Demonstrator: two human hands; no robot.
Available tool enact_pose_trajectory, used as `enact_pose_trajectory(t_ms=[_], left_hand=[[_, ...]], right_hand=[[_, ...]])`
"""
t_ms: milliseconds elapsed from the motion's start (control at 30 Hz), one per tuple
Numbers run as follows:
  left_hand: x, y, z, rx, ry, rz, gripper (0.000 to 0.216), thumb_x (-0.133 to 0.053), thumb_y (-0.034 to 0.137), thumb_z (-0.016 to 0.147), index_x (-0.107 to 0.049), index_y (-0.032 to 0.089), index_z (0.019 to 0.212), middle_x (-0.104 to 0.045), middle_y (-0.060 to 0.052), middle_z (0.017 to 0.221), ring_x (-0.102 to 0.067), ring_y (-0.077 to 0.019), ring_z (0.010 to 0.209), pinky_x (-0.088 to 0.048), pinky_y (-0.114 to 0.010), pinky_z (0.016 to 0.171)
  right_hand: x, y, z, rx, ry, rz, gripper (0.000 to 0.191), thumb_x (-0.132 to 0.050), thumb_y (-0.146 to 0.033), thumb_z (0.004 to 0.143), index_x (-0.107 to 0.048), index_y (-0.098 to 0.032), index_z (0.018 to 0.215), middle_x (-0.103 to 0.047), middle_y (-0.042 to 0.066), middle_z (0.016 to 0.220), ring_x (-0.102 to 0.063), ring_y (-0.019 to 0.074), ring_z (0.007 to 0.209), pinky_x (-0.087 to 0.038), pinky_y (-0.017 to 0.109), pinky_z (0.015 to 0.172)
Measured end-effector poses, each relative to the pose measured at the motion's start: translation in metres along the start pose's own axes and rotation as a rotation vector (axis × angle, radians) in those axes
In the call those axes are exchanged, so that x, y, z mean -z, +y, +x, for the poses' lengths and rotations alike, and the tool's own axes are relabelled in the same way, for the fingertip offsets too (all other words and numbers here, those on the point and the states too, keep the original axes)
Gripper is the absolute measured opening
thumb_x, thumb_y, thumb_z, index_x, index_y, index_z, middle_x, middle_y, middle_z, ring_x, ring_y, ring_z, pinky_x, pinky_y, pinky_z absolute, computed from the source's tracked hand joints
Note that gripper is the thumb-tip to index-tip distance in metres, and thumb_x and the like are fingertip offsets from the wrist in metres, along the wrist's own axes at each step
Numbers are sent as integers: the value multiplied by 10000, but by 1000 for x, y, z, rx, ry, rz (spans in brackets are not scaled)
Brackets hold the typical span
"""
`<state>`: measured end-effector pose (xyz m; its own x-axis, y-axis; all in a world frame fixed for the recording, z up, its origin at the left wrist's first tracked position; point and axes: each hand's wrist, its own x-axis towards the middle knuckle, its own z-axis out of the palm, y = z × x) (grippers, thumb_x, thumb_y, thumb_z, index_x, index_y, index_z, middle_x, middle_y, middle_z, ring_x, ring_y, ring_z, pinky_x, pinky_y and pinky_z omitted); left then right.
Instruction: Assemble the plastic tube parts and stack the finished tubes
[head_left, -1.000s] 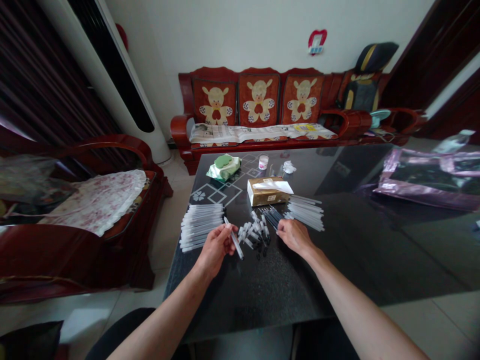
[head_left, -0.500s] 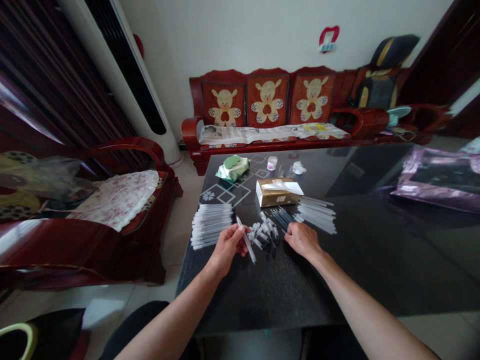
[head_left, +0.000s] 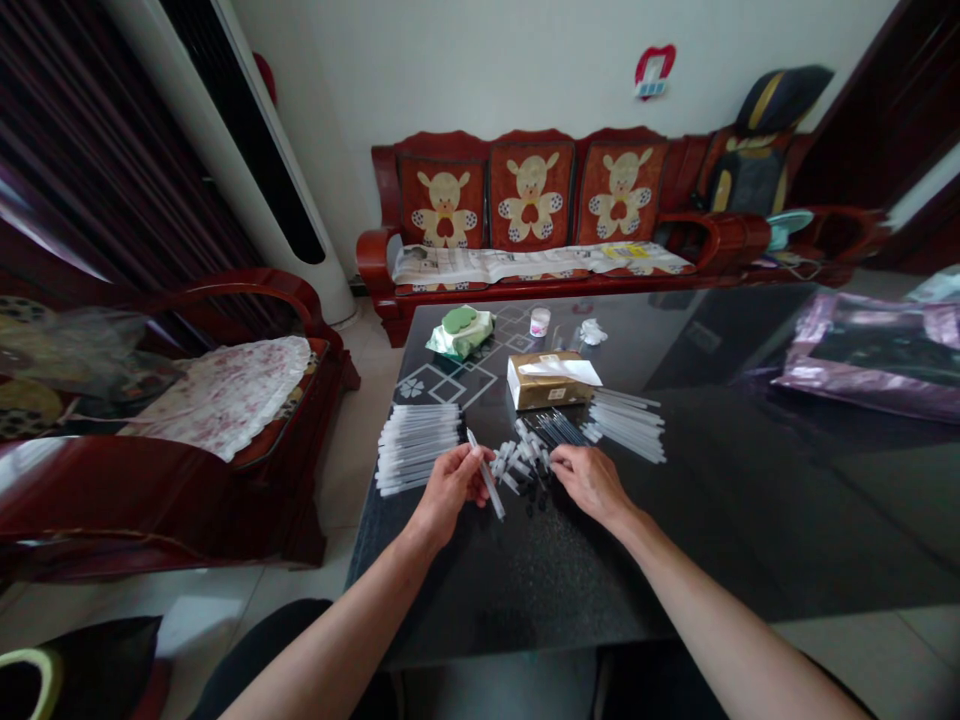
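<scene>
My left hand [head_left: 448, 487] is closed on a clear pen barrel [head_left: 487, 476], holding it slanted over the black table [head_left: 675, 520]. My right hand [head_left: 591, 477] rests on the table with its fingers curled at the right edge of a small heap of pen caps [head_left: 519, 462]; what its fingertips pinch is hidden. Behind the heap lies a bundle of dark refills [head_left: 556, 428]. A neat row of finished white pens [head_left: 417, 447] lies left of my left hand. A second stack of clear barrels [head_left: 627, 423] lies to the right.
A brown cardboard box [head_left: 544, 381] sits behind the parts. Farther back are a green wipes pack [head_left: 460, 331], a small white jar [head_left: 539, 321] and a crumpled tissue [head_left: 593, 331]. A purple plastic bag [head_left: 870, 355] lies at the right. Red wooden chairs stand left and behind.
My right hand has moved left from the refills to the cap heap. My left hand has kept hold of the barrel. The view has shifted slightly.
</scene>
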<state>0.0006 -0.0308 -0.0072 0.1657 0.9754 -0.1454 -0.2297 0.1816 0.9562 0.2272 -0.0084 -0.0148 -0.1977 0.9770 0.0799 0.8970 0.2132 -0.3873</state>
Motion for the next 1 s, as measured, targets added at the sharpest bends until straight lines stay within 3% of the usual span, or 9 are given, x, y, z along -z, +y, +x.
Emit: enact_pose_trajectory(t_ms=[200, 367, 600, 733, 867, 933, 1000], left_hand=[[-2, -2, -1, 43, -67, 67, 382, -554, 498, 821, -620, 125, 870, -544, 14, 560, -465, -63, 410, -358, -166, 388], [-2, -2, -2, 64, -95, 92, 369, -556, 491, 822, -617, 130, 871, -537, 20, 544, -466, -65, 403, -362, -164, 384], [-7, 0, -6, 94, -128, 108, 366, -559, 492, 817, -606, 131, 856, -553, 10, 551, -480, -70, 410, -371, -166, 387], [-7, -2, -7, 108, -127, 99, 370, -575, 495, 807, -614, 132, 868, -572, 2, 569, -499, -79, 428, -379, -174, 398], [-5, -3, -6, 113, -139, 3, 376, -606, 497, 790, -648, 127, 845, -602, -18, 622, -522, -84, 484, -404, -187, 453], [-3, -2, -5, 112, -142, -93, 363, -633, 476, 781, -672, 118, 821, -608, -29, 653, -525, -79, 530, -414, -186, 504], [-2, -1, -4, 109, -137, -170, 345, -662, 449, 770, -693, 108, 807, -615, -39, 675, -526, -77, 569, -417, -187, 550]], right_hand=[[-15, -10, 5, 62, 51, -129, 337, -401, -334, 933, -618, -270, 1183, -737, 57, 920, -683, 198, 802, -432, 266, 680], [-18, -17, 10, 80, -3, -252, 424, -382, -404, 940, -475, -303, 1341, -740, 67, 875, -692, 227, 785, -445, 296, 668], [-23, -20, 14, 78, -58, -299, 370, -401, -355, 938, -525, -316, 1284, -731, 74, 959, -689, 220, 826, -455, 300, 690], [-23, -19, 14, 90, -6, -279, 340, -348, -333, 957, -604, -288, 1175, -735, 71, 825, -690, 223, 753, -452, 290, 646], [-19, -22, 12, 112, 161, -6, 347, -346, -308, 952, -651, -194, 1070, -723, 104, 857, -679, 216, 799, -464, 284, 698], [-17, -26, 10, 83, 208, 313, 340, -379, -328, 935, -653, -160, 1046, -716, 109, 855, -675, 206, 771, -486, 287, 696], [-16, -32, 6, -10, 152, 712, 328, -442, -370, 899, -653, -135, 990, -700, 89, 757, -664, 191, 652, -514, 291, 618]])
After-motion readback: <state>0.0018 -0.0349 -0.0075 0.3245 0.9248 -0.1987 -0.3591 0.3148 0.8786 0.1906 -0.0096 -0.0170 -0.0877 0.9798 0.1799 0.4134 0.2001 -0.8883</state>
